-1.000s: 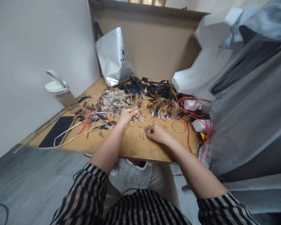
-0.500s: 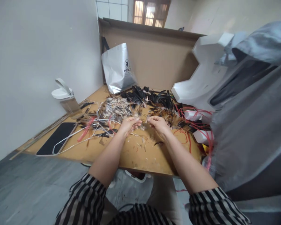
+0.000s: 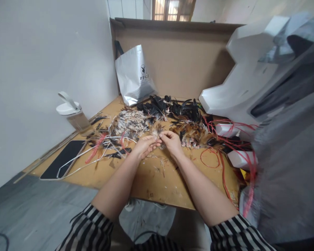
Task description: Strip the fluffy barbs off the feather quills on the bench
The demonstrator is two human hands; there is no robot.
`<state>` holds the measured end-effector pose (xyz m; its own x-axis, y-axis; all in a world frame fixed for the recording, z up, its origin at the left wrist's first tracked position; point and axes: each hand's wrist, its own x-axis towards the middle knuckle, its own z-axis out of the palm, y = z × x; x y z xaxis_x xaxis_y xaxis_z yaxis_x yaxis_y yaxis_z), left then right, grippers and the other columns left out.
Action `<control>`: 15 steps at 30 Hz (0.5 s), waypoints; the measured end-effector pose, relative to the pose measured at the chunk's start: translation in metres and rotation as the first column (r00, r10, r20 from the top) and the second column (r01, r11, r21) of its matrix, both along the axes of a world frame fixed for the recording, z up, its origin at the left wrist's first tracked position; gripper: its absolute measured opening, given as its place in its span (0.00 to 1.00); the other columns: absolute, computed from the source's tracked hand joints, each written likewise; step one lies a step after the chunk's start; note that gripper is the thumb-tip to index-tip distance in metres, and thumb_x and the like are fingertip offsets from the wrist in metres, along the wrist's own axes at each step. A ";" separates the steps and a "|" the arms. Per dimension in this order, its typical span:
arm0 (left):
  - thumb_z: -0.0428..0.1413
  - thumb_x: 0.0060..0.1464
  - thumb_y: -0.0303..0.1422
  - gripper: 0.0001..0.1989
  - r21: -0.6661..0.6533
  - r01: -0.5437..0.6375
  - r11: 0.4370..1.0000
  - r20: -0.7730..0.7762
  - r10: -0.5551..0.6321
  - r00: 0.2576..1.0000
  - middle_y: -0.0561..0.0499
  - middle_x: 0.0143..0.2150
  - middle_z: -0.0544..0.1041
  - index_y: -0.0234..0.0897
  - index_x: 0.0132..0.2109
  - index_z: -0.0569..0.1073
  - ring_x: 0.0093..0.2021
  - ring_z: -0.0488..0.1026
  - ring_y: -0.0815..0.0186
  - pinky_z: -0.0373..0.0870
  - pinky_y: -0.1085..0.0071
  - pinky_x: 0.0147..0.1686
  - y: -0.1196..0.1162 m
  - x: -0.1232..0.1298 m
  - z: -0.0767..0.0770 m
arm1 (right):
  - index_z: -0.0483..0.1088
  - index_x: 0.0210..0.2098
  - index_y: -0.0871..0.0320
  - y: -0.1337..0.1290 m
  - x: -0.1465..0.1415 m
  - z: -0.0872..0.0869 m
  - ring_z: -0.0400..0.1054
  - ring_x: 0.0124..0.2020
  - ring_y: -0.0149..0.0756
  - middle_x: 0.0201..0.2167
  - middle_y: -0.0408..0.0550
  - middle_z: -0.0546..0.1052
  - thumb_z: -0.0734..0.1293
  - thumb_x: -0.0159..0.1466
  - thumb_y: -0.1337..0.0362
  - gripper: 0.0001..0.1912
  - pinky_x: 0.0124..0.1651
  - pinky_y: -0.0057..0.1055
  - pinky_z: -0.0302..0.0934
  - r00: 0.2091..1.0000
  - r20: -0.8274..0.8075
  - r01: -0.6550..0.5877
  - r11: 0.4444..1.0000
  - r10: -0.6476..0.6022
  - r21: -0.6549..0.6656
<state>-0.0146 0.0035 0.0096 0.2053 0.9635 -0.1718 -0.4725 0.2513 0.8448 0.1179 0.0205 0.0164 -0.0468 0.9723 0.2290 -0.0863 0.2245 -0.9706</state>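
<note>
Over the middle of the table, my left hand point(image 3: 147, 144) is closed on a small brown, fluffy feather bunch point(image 3: 156, 130), its tips fanning up above the fingers. My right hand point(image 3: 170, 140) meets it from the right, thumb and finger pinched at the bunch's edge; what lies inside that pinch is too small to make out. Just behind the hands is a heap of pale feathers point(image 3: 132, 121). Brown feathers point(image 3: 195, 134) lie beyond my right hand, and black feathers point(image 3: 158, 105) are spread farther back.
A phone point(image 3: 64, 158) and a lidded cup point(image 3: 75, 116) stand at the left of the table point(image 3: 157, 188). A silver bag point(image 3: 133, 76) leans on the cardboard point(image 3: 183, 59) at the back. Red string point(image 3: 223, 170), white boxes and grey cloth point(image 3: 293, 153) crowd the right.
My right hand has moved left, closing the gap to my left hand at the feather bunch. The left hand keeps its hold. The view has shifted slightly.
</note>
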 end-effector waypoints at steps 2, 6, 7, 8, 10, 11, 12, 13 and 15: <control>0.58 0.45 0.26 0.05 0.003 0.016 1.000 0.002 -0.016 1.000 0.44 0.28 0.76 0.26 0.32 0.73 0.23 0.71 0.75 0.64 0.84 0.20 -0.001 0.001 0.001 | 0.70 0.25 0.61 -0.002 0.000 -0.001 0.60 0.22 0.26 0.22 0.43 0.71 0.67 0.48 0.61 0.09 0.28 0.24 0.55 1.000 0.004 0.014 1.000 -0.014 0.021; 0.58 0.44 0.25 0.04 0.011 0.019 1.000 -0.006 -0.019 1.000 0.47 0.25 0.75 0.26 0.30 0.73 0.21 0.70 0.76 0.64 0.85 0.19 -0.001 0.001 0.001 | 0.69 0.25 0.61 -0.005 -0.002 -0.003 0.61 0.22 0.27 0.21 0.43 0.71 0.67 0.49 0.60 0.09 0.27 0.25 0.55 1.000 -0.015 -0.012 1.000 0.011 -0.010; 0.58 0.44 0.25 0.04 0.017 0.017 1.000 -0.008 -0.016 1.000 0.47 0.25 0.74 0.26 0.30 0.73 0.21 0.70 0.76 0.64 0.85 0.19 -0.001 0.001 0.001 | 0.69 0.25 0.61 -0.006 -0.002 -0.003 0.60 0.21 0.27 0.21 0.42 0.70 0.67 0.49 0.60 0.10 0.27 0.25 0.55 1.000 -0.017 -0.022 0.999 0.022 -0.024; 0.58 0.44 0.25 0.04 0.024 0.008 1.000 -0.011 -0.008 1.000 0.48 0.24 0.74 0.26 0.29 0.73 0.21 0.70 0.76 0.64 0.85 0.19 -0.001 0.000 0.000 | 0.69 0.26 0.61 -0.006 -0.002 -0.003 0.60 0.21 0.27 0.21 0.42 0.70 0.67 0.49 0.59 0.10 0.26 0.25 0.55 0.999 -0.014 -0.029 0.999 0.028 -0.033; 0.58 0.44 0.25 0.03 0.029 -0.024 0.999 -0.017 0.025 1.000 0.48 0.25 0.74 0.26 0.29 0.72 0.21 0.69 0.76 0.63 0.84 0.19 -0.001 0.000 0.001 | 0.69 0.29 0.60 -0.008 -0.001 -0.002 0.60 0.21 0.27 0.22 0.42 0.70 0.66 0.50 0.59 0.11 0.26 0.25 0.55 1.000 0.008 -0.004 1.000 0.004 -0.019; 0.57 0.44 0.24 0.03 0.027 -0.046 0.999 -0.019 0.047 0.999 0.47 0.25 0.74 0.27 0.29 0.72 0.21 0.69 0.76 0.63 0.84 0.19 -0.001 0.000 0.001 | 0.68 0.30 0.60 -0.008 0.000 -0.001 0.60 0.21 0.27 0.23 0.43 0.70 0.66 0.50 0.60 0.11 0.26 0.25 0.56 0.999 0.030 0.025 1.000 -0.025 0.011; 0.57 0.44 0.24 0.03 0.023 -0.069 0.997 -0.024 0.069 0.997 0.47 0.25 0.74 0.27 0.29 0.72 0.21 0.69 0.77 0.63 0.84 0.19 -0.001 0.000 0.002 | 0.68 0.32 0.60 -0.009 0.001 0.000 0.60 0.22 0.27 0.25 0.43 0.70 0.65 0.51 0.60 0.11 0.27 0.26 0.56 0.996 0.060 0.060 0.996 -0.064 0.060; 0.57 0.44 0.24 0.03 0.021 -0.089 0.996 -0.030 0.090 0.995 0.47 0.25 0.74 0.27 0.29 0.72 0.20 0.69 0.77 0.62 0.84 0.18 -0.002 0.000 0.003 | 0.67 0.33 0.59 -0.010 0.003 0.002 0.60 0.23 0.27 0.26 0.44 0.70 0.65 0.51 0.61 0.11 0.28 0.26 0.57 0.989 0.099 0.093 0.988 -0.106 0.126; 0.57 0.43 0.25 0.03 0.030 -0.117 0.993 -0.055 0.118 0.991 0.48 0.24 0.74 0.27 0.28 0.71 0.20 0.68 0.77 0.61 0.84 0.17 -0.002 0.000 0.005 | 0.67 0.34 0.58 -0.013 0.006 0.006 0.60 0.24 0.27 0.30 0.44 0.69 0.64 0.52 0.63 0.10 0.30 0.27 0.58 0.965 0.202 0.110 0.954 -0.170 0.279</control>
<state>-0.0143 0.0015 0.0143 0.0811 0.9848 -0.1539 -0.4483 0.1739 0.8768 0.1242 0.0074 0.0222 0.0067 0.8787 0.4772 0.1743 0.4689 -0.8659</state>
